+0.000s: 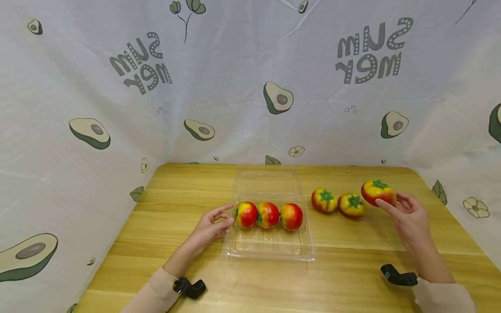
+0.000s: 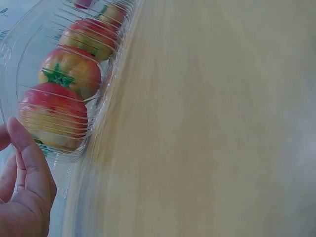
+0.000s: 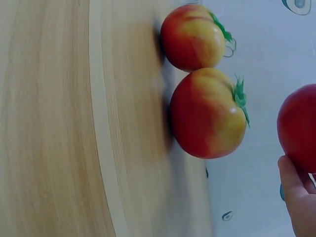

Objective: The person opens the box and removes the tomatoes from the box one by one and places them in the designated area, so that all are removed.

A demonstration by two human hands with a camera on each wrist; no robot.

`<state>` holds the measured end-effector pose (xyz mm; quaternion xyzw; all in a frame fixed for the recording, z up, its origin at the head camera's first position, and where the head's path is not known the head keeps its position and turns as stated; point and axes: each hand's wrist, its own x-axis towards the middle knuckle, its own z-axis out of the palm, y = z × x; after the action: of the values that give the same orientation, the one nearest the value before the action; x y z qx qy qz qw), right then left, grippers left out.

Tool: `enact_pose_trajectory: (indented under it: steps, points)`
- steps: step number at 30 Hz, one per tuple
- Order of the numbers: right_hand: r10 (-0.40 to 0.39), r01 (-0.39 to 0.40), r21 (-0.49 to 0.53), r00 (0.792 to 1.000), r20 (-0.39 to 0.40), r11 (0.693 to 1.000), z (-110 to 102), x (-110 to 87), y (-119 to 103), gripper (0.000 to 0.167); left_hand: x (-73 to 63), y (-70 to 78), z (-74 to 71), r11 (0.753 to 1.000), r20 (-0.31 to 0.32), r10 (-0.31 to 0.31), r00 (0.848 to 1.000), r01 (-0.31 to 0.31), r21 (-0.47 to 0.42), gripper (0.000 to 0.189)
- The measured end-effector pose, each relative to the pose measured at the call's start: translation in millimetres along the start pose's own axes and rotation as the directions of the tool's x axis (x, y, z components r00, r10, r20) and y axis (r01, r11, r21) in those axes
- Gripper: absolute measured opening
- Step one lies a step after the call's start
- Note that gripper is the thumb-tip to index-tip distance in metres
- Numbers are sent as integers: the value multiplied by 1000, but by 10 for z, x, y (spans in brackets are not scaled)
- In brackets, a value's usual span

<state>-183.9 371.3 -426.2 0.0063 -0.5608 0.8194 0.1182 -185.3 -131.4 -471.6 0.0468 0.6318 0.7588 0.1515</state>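
A clear plastic clamshell box (image 1: 270,250) lies with its lid (image 1: 268,182) folded back. Three red-and-yellow tomatoes, the leftmost tomato (image 1: 247,214) among them, sit in a row along its back side. My left hand (image 1: 214,224) pinches the box's left rim between thumb and forefinger; in the left wrist view the fingertips (image 2: 17,129) are right at the edge. On the right, my right hand (image 1: 411,217) holds another tomato (image 1: 377,192) above the table, green leaves up. Only part of this held tomato (image 3: 301,128) shows in the right wrist view.
Two more tomatoes, one nearer the box (image 1: 324,200) and one farther right (image 1: 352,205), rest side by side on the wooden table (image 1: 176,191). A white curtain (image 1: 235,95) printed with avocados hangs behind and along both sides. Black wrist cameras are strapped to both wrists.
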Motion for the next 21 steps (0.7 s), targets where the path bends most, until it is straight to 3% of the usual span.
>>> enact_pose_trajectory:
  steps: [8, 21]
  points:
    - [18, -21, -70, 999, -48, 997, -35, 40, 23, 39, -7, 6, 3, 1000, 2, 3, 1000, -3, -3, 57]
    - [17, -19, -34, 997, -79, 999, -115, 53, 69, 39, 0, 19, 7, 1000, -5, 0, 1000, 0, 8, 57]
